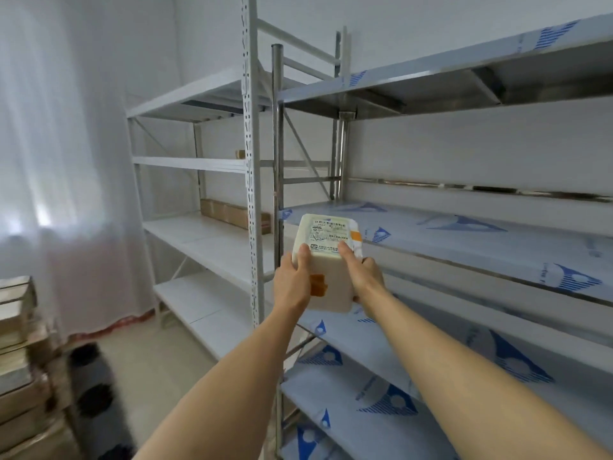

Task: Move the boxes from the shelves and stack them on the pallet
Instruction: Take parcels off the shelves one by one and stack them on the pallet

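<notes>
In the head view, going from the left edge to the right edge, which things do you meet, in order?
Stack of boxes → white curtain → white shelf rack → left hand → white parcel → right hand → steel shelf with blue-printed film.

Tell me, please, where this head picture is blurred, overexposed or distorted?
Head view: the curtain at left glows overexposed; the stacked boxes at lower left are smeared by blur; the shelf edges splay with wide-angle distortion; the box between both hands is fairly sharp, though its label print stays unreadable.
</notes>
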